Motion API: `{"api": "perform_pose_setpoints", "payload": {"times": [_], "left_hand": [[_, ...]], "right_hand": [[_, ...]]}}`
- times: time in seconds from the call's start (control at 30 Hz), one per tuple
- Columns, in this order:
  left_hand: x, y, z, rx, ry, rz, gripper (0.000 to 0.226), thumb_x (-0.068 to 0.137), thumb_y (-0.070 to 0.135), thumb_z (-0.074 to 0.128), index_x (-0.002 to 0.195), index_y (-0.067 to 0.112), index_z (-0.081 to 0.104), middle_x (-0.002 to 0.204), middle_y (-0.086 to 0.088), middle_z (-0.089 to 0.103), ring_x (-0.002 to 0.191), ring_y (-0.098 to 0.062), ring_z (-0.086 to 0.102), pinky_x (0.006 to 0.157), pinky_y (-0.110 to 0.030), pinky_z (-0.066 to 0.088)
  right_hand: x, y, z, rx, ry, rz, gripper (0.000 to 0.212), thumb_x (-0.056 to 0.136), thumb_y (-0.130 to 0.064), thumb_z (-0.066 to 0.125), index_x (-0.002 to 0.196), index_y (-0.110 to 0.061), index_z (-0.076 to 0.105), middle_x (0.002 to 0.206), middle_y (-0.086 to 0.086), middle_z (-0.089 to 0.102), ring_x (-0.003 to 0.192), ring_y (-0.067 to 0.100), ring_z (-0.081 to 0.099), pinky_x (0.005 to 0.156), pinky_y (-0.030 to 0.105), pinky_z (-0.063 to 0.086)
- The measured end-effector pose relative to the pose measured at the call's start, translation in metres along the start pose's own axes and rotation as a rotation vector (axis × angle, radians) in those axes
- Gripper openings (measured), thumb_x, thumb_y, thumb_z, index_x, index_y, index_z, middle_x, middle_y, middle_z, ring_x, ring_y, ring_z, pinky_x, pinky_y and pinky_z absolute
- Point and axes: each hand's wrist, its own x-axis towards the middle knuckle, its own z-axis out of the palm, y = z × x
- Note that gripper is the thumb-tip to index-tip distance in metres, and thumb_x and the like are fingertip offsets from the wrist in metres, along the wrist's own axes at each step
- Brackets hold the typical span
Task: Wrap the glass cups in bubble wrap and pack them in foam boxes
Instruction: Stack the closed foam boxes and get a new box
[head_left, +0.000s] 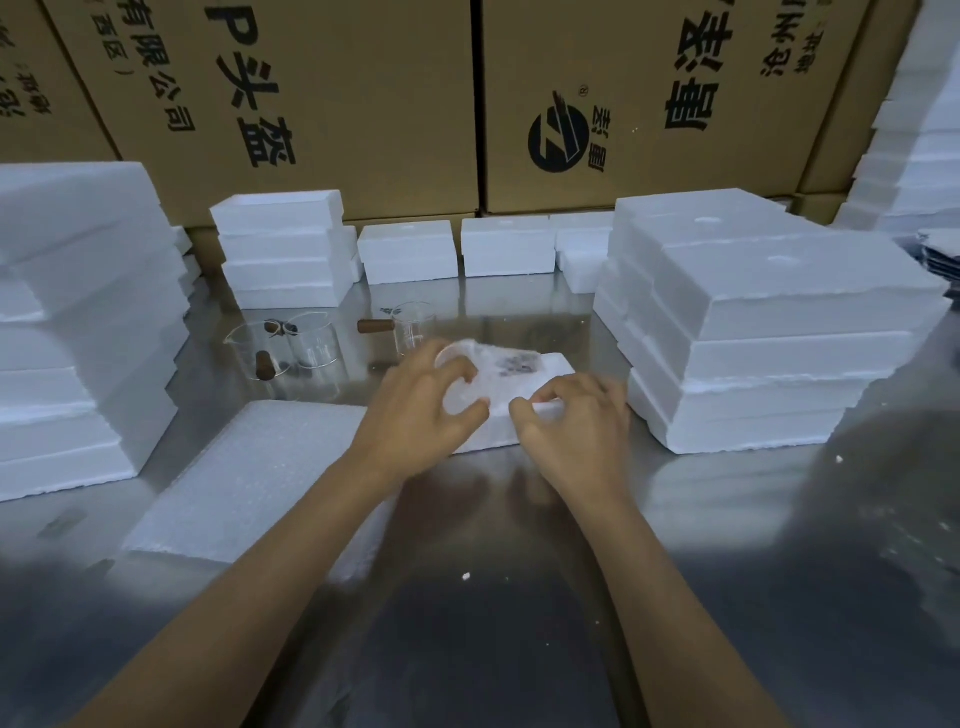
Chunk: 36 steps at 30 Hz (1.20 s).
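The wrapped cup (470, 387) lay in the open foam box (540, 379), its long axis running away from the person toward the box's far end. The left hand (421, 410) curled round the cup's near end; the right hand (571, 415) pinched the box's near rim beside it.

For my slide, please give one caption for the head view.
Both hands, left hand and right hand, press a bubble-wrapped cup into a foam box; unwrapped glass cups wait behind.
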Motion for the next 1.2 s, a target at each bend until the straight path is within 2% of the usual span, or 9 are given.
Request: {"api": "perform_pose_setpoints", "payload": {"times": [0.23,0.4,0.5,0.6,0.77,0.87,0.97,1.1,1.2], "left_hand": [[-0.003,-0.008,0.001,0.119,-0.028,-0.056,0.050,0.082,0.059,0.042,0.100,0.021,0.069,0.135,-0.010,0.051,0.125,-0.025,0.042,0.103,-0.038,0.035],[0.010,-0.008,-0.001,0.155,-0.108,-0.046,0.042,0.088,0.048,0.040,0.085,0.017,0.069,0.128,-0.012,0.047,0.123,-0.026,0.037,0.103,-0.039,0.034],[0.017,-0.012,-0.007,0.172,-0.201,-0.044,0.040,0.085,0.051,0.034,0.080,0.021,0.061,0.114,-0.002,0.042,0.119,-0.023,0.037,0.104,-0.042,0.033],[0.024,-0.021,-0.011,0.124,-0.268,-0.023,0.027,0.092,0.051,0.048,0.091,0.024,0.051,0.124,0.002,0.043,0.125,-0.020,0.036,0.106,-0.042,0.033],[0.073,-0.039,-0.041,-0.289,0.052,-0.102,0.031,0.092,0.043,0.057,0.114,0.025,0.044,0.119,0.006,0.048,0.112,-0.014,0.049,0.086,-0.030,0.045],[0.129,-0.075,-0.067,-0.027,0.160,-0.128,0.042,0.094,0.026,0.059,0.130,0.012,0.042,0.129,-0.007,0.045,0.122,-0.026,0.043,0.098,-0.037,0.039],[0.183,-0.120,-0.085,0.241,0.115,-0.334,0.067,0.093,0.030,0.063,0.145,0.005,0.030,0.146,-0.020,0.036,0.136,-0.037,0.032,0.105,-0.048,0.035],[0.228,-0.167,-0.088,0.393,0.042,-0.523,0.093,0.091,0.035,0.068,0.157,0.011,0.008,0.163,-0.014,0.015,0.150,-0.036,0.013,0.116,-0.056,0.023],[0.248,-0.183,-0.072,0.460,0.017,-0.541,0.089,0.090,0.032,0.069,0.156,0.009,0.013,0.161,-0.014,0.021,0.149,-0.035,0.015,0.114,-0.058,0.023]], "right_hand": [[0.003,-0.003,0.007,0.067,0.027,0.017,0.015,0.078,-0.036,0.067,0.070,-0.026,0.059,0.088,-0.017,0.058,0.099,0.008,0.038,0.074,0.012,0.021],[0.000,-0.003,0.010,0.076,0.007,-0.026,0.013,0.077,-0.039,0.068,0.074,-0.028,0.061,0.102,-0.017,0.051,0.111,0.011,0.039,0.087,0.023,0.037],[0.000,0.000,0.011,0.030,-0.039,-0.075,0.028,0.076,-0.058,0.068,0.082,-0.031,0.065,0.117,-0.015,0.051,0.119,0.012,0.037,0.102,0.030,0.037],[0.001,0.003,0.012,0.028,-0.145,-0.044,0.042,0.074,-0.073,0.064,0.092,-0.034,0.064,0.133,-0.015,0.045,0.127,0.014,0.037,0.107,0.035,0.037],[0.008,0.009,0.014,0.158,-0.137,0.015,0.064,0.080,-0.064,0.068,0.132,-0.036,0.042,0.150,-0.016,0.034,0.132,0.013,0.041,0.103,0.035,0.041],[0.012,0.011,0.016,0.255,-0.080,0.064,0.075,0.077,-0.064,0.070,0.138,-0.034,0.039,0.143,-0.013,0.040,0.125,0.010,0.044,0.094,0.027,0.038],[0.016,0.014,0.016,0.279,-0.053,0.099,0.072,0.077,-0.062,0.071,0.137,-0.032,0.043,0.137,-0.012,0.044,0.125,0.011,0.045,0.101,0.036,0.044],[0.017,0.015,0.019,0.259,-0.069,0.131,0.071,0.075,-0.068,0.065,0.135,-0.038,0.042,0.128,-0.021,0.041,0.114,0.002,0.040,0.096,0.033,0.042],[0.016,0.013,0.020,0.259,-0.075,0.164,0.070,0.072,-0.076,0.057,0.131,-0.043,0.040,0.120,-0.027,0.037,0.111,0.000,0.037,0.099,0.034,0.041]]}}
